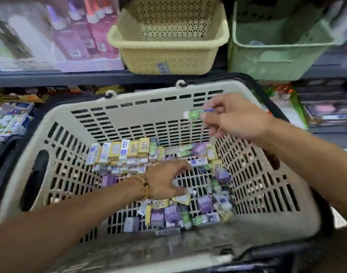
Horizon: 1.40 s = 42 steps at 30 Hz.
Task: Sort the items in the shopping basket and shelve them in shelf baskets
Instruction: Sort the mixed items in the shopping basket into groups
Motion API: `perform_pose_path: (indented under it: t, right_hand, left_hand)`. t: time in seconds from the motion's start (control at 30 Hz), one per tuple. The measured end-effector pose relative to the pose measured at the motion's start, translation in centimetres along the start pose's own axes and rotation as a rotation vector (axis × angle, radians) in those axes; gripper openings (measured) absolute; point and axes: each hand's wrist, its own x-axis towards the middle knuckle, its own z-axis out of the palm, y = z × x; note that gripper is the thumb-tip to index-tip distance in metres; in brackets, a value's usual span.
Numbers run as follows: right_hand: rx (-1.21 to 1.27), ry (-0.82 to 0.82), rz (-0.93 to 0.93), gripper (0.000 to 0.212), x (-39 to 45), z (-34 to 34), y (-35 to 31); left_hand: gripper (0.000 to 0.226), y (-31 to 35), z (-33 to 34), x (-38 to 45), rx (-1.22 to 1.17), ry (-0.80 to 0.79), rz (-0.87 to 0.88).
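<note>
A beige slotted shopping basket (141, 107) fills the middle of the view. Its floor holds several small eraser packs: yellow and white ones (127, 149) stacked in rows at the back left, purple and green ones (205, 202) loose at the right and front. My right hand (233, 117) hovers above the basket's far right and pinches a small green eraser pack (196, 113) in its fingertips. My left hand (166, 180) reaches down to the basket floor with fingers curled among the loose packs; what it holds is hidden.
On the shelf behind stand a yellow perforated shelf basket (168, 40) and a green shelf basket (277, 46) to its right. Boxed glue bottles (85, 32) sit on the left of the shelf. More stationery packs (11, 119) lie on the lower shelf left.
</note>
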Motion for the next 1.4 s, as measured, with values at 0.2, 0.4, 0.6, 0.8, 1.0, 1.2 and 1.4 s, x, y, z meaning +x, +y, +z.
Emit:
perform_pose_path:
  t: [0.2, 0.4, 0.6, 0.8, 1.0, 1.2, 1.4]
  right_hand:
    - [0.096, 0.078, -0.035, 0.004, 0.0, -2.1, -0.3]
    - [-0.017, 0.093, -0.109, 0.012, 0.0, -2.7, -0.9]
    - [-0.062, 0.072, -0.117, 0.008, 0.3, -2.9, -0.7]
    - [-0.084, 0.083, -0.126, 0.011, 0.6, -3.0, -0.5]
    - [-0.125, 0.084, -0.144, 0.008, 0.9, -2.9, -0.1]
    - [-0.163, 0.089, -0.146, 0.011, 1.4, -2.9, 0.1]
    - [-0.180, 0.105, -0.139, 0.013, 1.5, -3.2, 0.3]
  left_hand:
    - [0.090, 1.5, 2.0, 7.5, 0.149, 0.026, -0.002]
    - [0.078, 1.9, 3.4, 9.3, 0.537, 0.248, -0.054]
    - [0.053, 1.1, 0.5, 9.4, 0.730, 0.350, -0.016]
    - [0.093, 1.9, 1.7, 11.8, 0.378, 0.060, 0.211]
    - [0.076, 0.6, 2.6, 10.9, 0.491, 0.075, 0.291]
    - [0.070, 1.4, 3.4, 10.3, 0.490, 0.021, 0.348]
    - [0.060, 2.3, 3.9, 8.8, 0.326, -0.137, 0.315]
